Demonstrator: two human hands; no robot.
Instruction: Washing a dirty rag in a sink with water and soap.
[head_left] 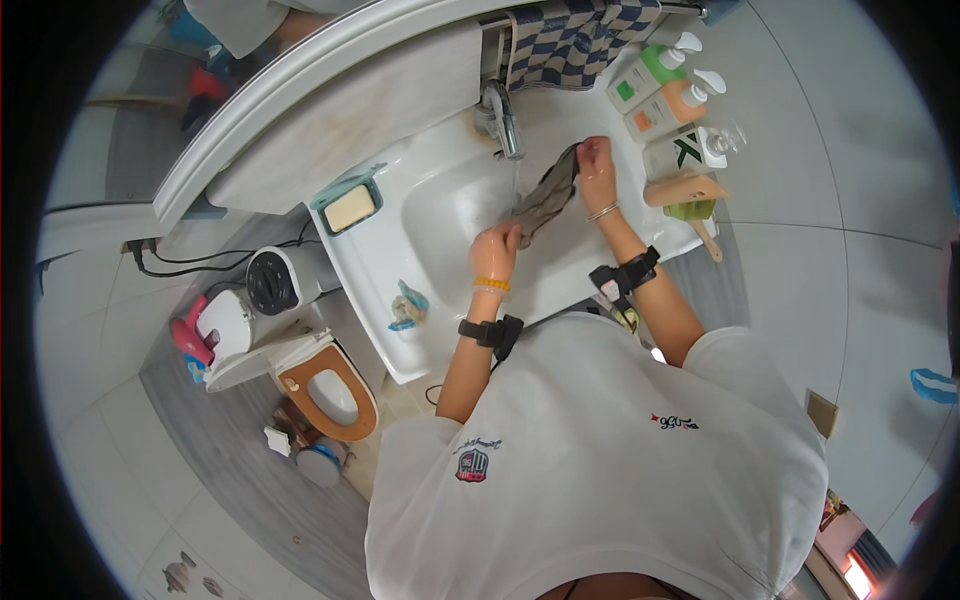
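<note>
A dark, thin, wet-looking piece of cloth (548, 203) is stretched between my two hands over the white sink (425, 215). My left hand (494, 252), with a yellow bead bracelet at the wrist, is closed on its lower left end. At the upper right end, my right hand (597, 172) pinches the cloth; a bangle circles that wrist. From the chrome faucet (508, 130) a thin stream of water runs down just beside the cloth. Whether the cloth is a sock or another garment cannot be made out.
Soap (349, 209) lies in a teal dish on the left rim, with a crumpled blue-and-clear wrapper (408, 306) nearer me. Pump bottles (650, 78) and a wooden-handled brush (686, 190) line the right rim. A checkered towel (575, 45) hangs behind. The toilet (335, 392) stands at left.
</note>
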